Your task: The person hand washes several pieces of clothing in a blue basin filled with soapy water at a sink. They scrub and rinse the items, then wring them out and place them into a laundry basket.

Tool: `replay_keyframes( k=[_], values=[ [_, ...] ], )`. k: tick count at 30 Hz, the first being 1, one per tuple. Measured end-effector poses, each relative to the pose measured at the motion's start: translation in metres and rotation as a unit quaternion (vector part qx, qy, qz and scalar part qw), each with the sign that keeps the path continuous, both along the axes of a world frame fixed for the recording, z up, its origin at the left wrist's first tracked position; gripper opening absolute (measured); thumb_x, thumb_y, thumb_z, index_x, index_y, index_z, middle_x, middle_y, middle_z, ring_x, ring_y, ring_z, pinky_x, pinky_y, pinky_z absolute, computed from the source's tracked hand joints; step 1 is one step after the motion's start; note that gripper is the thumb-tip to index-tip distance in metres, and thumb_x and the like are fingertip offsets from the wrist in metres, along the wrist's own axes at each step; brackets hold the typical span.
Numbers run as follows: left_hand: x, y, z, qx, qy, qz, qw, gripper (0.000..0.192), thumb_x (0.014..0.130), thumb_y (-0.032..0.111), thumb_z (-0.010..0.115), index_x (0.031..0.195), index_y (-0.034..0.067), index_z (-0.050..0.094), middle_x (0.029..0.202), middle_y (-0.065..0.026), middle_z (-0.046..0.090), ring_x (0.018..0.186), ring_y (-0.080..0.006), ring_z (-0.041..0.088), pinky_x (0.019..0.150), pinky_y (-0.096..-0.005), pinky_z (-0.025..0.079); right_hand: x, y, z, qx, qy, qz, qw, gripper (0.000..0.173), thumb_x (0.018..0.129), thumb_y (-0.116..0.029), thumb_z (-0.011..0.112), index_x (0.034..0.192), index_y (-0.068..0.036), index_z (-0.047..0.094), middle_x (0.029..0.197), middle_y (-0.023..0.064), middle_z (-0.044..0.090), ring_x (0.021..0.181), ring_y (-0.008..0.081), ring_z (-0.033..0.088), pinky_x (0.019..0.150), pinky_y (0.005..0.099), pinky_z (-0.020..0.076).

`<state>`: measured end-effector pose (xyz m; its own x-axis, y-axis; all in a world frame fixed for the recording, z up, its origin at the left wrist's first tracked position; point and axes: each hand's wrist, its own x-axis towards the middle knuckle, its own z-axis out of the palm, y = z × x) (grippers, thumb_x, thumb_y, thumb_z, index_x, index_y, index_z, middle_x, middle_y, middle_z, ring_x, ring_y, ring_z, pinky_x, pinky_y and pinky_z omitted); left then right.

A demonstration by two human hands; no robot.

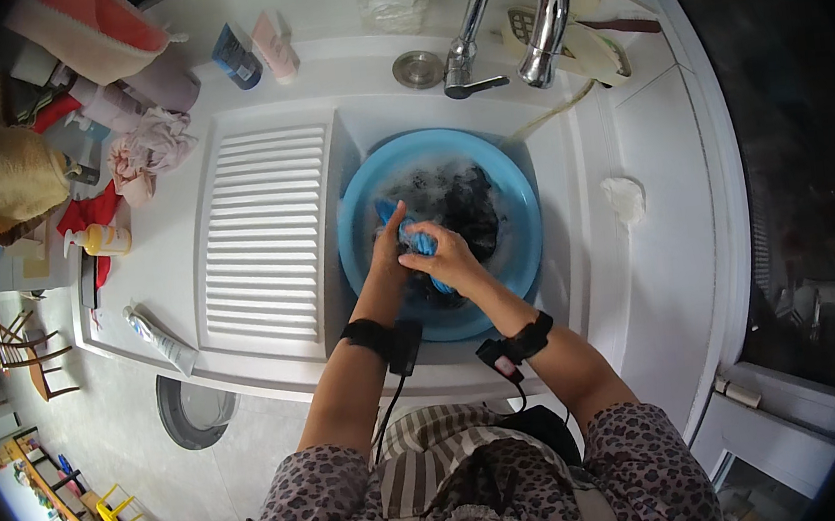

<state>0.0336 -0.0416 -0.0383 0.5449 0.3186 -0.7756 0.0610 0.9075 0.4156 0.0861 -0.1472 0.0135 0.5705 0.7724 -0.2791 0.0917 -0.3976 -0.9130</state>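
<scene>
Both of my hands meet over a blue plastic basin (529, 250) that sits in the white sink. Bunched between them is a wet blue cloth (425, 243) with foam on it. My left hand (386, 247) grips it from the left, thumb pointing up and away. My right hand (449, 257) pinches it from the right with thumb and fingers. In the basin, dark fabric (477, 209) lies in soapy water, partly under suds. How much of the blue cloth hangs below my hands is hidden.
A ribbed washboard (264, 230) adjoins the basin on the left. The chrome faucet (544, 45) arches over the sink's far side. A pump bottle (105, 239), a squeeze tube (161, 339) and crumpled pink cloth (150, 147) lie left; a brush (621, 26) lies at the far right.
</scene>
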Motion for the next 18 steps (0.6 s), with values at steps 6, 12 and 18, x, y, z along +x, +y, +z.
replay_keyframes(
  k=[6,12,18],
  values=[
    [-0.017,-0.013,0.042,0.184,0.099,-0.165,0.964,0.067,0.087,0.051,0.053,0.135,0.006,0.038,0.134,-0.0166,0.042,0.12,-0.0306,0.044,0.094,-0.0426,0.038,0.028,0.0,-0.003,-0.079,-0.284,-0.05,0.954,0.029,0.085,-0.031,0.062,0.093,-0.004,0.063,0.079,0.0151,0.064,0.078,0.0363,0.062,0.068,0.0424,0.0489],
    [-0.017,0.032,0.088,0.38,-0.109,-0.358,0.846,0.04,0.082,0.017,0.054,0.121,0.01,0.049,0.119,-0.0109,0.051,0.107,-0.0211,0.052,0.085,-0.0316,0.046,0.056,-0.015,0.021,0.122,-0.093,0.09,0.984,0.059,0.087,-0.042,0.059,0.131,-0.007,0.042,0.111,0.0166,0.058,0.104,0.0259,0.057,0.088,0.0347,0.0426],
    [-0.038,0.035,0.086,0.392,-0.168,-0.331,0.841,0.053,0.072,-0.001,0.061,0.122,0.01,0.05,0.118,-0.0063,0.052,0.105,-0.0196,0.053,0.085,-0.0303,0.046,0.045,-0.017,0.073,-0.055,-0.066,0.065,0.994,0.035,0.078,-0.021,0.071,0.106,-0.002,0.062,0.103,0.0122,0.064,0.089,0.0223,0.062,0.078,0.0307,0.0472]
  ],
)
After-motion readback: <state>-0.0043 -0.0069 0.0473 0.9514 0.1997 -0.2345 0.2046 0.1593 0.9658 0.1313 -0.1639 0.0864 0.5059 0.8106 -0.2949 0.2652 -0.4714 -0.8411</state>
